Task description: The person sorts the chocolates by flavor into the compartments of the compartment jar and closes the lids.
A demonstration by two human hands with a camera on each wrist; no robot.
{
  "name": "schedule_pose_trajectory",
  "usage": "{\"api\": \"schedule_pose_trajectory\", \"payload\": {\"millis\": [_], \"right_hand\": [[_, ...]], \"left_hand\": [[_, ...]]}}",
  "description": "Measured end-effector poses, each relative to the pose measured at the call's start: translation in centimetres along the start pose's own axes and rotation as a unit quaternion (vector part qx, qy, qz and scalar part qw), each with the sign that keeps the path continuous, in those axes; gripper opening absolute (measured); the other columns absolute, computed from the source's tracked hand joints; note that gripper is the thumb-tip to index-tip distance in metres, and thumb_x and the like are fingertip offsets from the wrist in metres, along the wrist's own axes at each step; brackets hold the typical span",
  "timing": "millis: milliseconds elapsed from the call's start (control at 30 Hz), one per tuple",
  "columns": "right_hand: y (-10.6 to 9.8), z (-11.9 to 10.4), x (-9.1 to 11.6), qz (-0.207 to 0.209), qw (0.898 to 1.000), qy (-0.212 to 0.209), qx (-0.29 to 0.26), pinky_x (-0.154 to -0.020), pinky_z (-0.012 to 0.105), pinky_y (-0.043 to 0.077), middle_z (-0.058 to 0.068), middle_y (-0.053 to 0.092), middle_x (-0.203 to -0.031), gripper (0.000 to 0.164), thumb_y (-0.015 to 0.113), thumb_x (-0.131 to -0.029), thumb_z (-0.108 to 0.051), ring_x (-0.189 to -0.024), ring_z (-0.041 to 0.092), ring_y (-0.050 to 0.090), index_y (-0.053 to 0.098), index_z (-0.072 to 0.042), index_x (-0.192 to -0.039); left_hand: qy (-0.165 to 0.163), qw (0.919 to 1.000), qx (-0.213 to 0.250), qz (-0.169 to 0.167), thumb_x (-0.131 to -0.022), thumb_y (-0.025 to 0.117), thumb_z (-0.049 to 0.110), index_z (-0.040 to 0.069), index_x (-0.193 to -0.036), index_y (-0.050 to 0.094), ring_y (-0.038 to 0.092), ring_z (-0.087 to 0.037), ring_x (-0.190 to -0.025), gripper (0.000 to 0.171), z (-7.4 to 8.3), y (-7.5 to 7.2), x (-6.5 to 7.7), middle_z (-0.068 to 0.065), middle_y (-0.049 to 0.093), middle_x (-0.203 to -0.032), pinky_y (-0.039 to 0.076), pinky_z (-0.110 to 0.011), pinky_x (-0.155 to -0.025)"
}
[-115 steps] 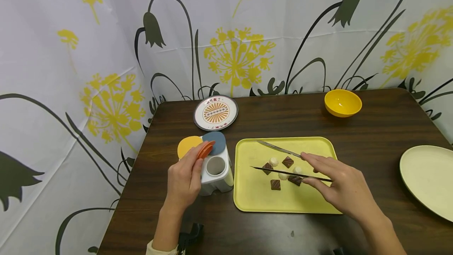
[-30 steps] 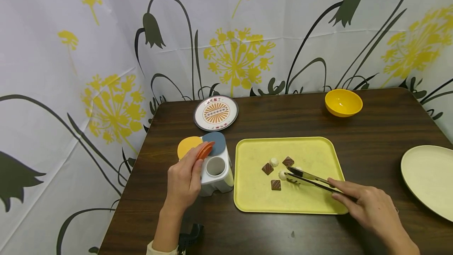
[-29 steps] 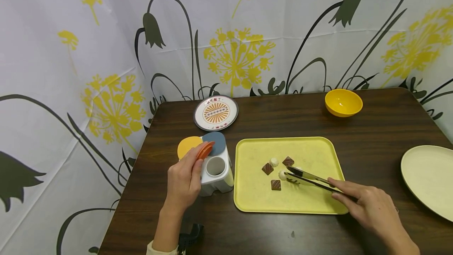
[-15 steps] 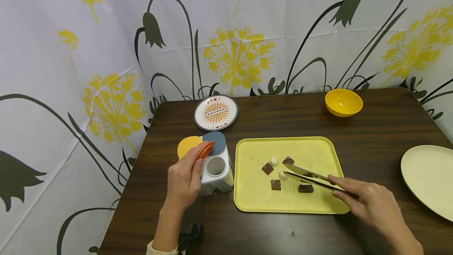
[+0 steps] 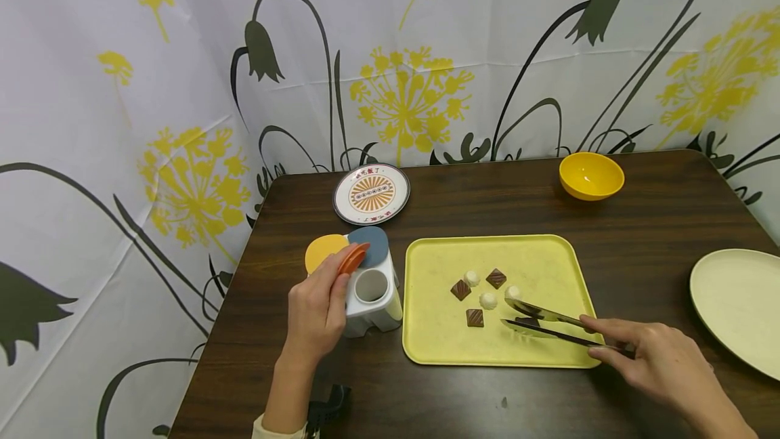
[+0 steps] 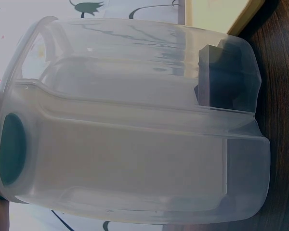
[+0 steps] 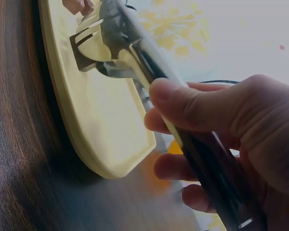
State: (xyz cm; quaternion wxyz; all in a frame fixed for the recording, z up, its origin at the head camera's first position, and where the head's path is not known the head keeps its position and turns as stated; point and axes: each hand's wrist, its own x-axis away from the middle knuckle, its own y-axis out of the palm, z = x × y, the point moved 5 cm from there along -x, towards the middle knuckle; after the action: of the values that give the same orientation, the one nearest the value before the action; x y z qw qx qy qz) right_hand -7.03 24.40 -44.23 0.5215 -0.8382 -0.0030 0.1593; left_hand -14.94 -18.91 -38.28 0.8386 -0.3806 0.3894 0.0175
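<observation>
My left hand [image 5: 317, 314] pinches an orange lid [image 5: 355, 259], tilted up beside the round opening of a white multi-compartment container [image 5: 373, 322]. In the left wrist view the container's translucent wall [image 6: 125, 159] fills the picture, with a dark block shape showing through it. With the right hand [image 5: 664, 361] I grip metal tongs [image 5: 563, 337] low over the yellow tray [image 5: 439, 347]. Their tips are spread on either side of a dark brown chocolate [image 5: 527, 322], partly hidden by them. Several striped chocolates [image 5: 474, 318] and white round sweets [image 5: 488, 300] lie left of the tongs.
Yellow and blue lids [image 5: 370, 244] cover the container's other visible compartments. A patterned plate [image 5: 372, 194] lies behind it. A yellow bowl [image 5: 591, 177] stands at the back right, and a cream plate [image 5: 740, 310] at the right. A black strap [image 5: 329, 405] lies near the left forearm.
My right hand has moved right and nearer with the tongs, whose tips are now lower around the dark chocolate. That chocolate has shifted away from the white sweets. The left hand has stayed still.
</observation>
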Motion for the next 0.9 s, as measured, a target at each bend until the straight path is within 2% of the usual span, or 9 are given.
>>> {"api": "schedule_pose_trajectory", "payload": {"millis": [133,267,400,567,733,833,900], "right_hand": [[0.1,0.2,0.0,-0.010,1.000,0.007,0.011,-0.041,0.022,0.023,-0.016,0.072,-0.085,0.044,0.087,-0.070,-0.027,-0.048,-0.005,0.029,0.076,-0.032,-0.112],[0.1,0.3,-0.1,0.004,1.000,0.000,0.017,-0.041,0.022,0.022,-0.008,0.075,-0.095,0.041,0.087,-0.070,-0.025,-0.048,-0.004,0.028,0.077,-0.033,-0.109],[0.1,0.3,-0.1,0.022,1.000,-0.012,0.015,-0.041,0.022,0.021,-0.007,0.075,-0.093,0.040,0.088,-0.069,-0.024,-0.049,-0.004,0.031,0.078,-0.032,-0.107],[-0.1,-0.1,-0.5,0.054,0.998,-0.037,0.002,-0.039,0.021,0.025,-0.007,0.075,-0.092,0.042,0.088,-0.067,-0.020,-0.054,-0.005,0.047,0.078,-0.031,-0.106],[-0.9,-1.1,-1.3,0.099,0.992,-0.080,-0.012,-0.040,0.017,0.029,-0.008,0.075,-0.092,0.047,0.089,-0.062,-0.016,-0.060,0.000,0.062,0.078,-0.031,-0.106],[-1.3,-1.8,-2.0,0.122,0.987,-0.107,-0.019,-0.043,0.018,0.037,-0.010,0.075,-0.093,0.049,0.088,-0.061,-0.016,-0.067,0.004,0.068,0.078,-0.030,-0.107],[-1.5,-2.4,-2.5,0.131,0.983,-0.125,-0.026,-0.047,0.019,0.042,-0.011,0.074,-0.096,0.046,0.087,-0.064,-0.019,-0.071,0.004,0.069,0.078,-0.028,-0.109]], "left_hand": [[0.001,1.0000,0.001,0.002,-0.095,0.053,0.015,0.012,-0.135,0.058,0.069,-0.021,-0.099,0.040,0.0,0.0,0.0,-0.004,0.069,-0.118,0.054,-0.044,-0.087],[0.001,1.0000,0.002,0.002,-0.096,0.053,0.016,0.012,-0.135,0.058,0.069,-0.021,-0.099,0.040,0.0,0.0,0.0,-0.004,0.069,-0.118,0.054,-0.044,-0.087],[0.002,1.0000,0.002,0.002,-0.094,0.054,0.013,0.012,-0.135,0.058,0.069,-0.021,-0.099,0.041,0.0,0.0,0.0,-0.004,0.069,-0.118,0.054,-0.043,-0.087],[0.001,1.0000,0.003,0.001,-0.092,0.056,0.009,0.012,-0.135,0.058,0.069,-0.022,-0.100,0.043,0.1,0.0,0.0,-0.004,0.069,-0.119,0.054,-0.043,-0.088],[-0.001,1.0000,0.002,0.001,-0.094,0.055,0.011,0.012,-0.136,0.058,0.069,-0.022,-0.100,0.042,0.0,0.0,0.0,-0.004,0.069,-0.118,0.054,-0.043,-0.087],[-0.002,1.0000,0.003,0.001,-0.094,0.055,0.012,0.012,-0.136,0.058,0.069,-0.021,-0.100,0.042,0.0,0.0,0.0,-0.004,0.069,-0.118,0.054,-0.043,-0.087],[-0.002,1.0000,0.003,0.000,-0.094,0.055,0.012,0.013,-0.136,0.058,0.069,-0.021,-0.100,0.042,-0.1,0.1,0.0,-0.004,0.069,-0.118,0.054,-0.043,-0.087]]}}
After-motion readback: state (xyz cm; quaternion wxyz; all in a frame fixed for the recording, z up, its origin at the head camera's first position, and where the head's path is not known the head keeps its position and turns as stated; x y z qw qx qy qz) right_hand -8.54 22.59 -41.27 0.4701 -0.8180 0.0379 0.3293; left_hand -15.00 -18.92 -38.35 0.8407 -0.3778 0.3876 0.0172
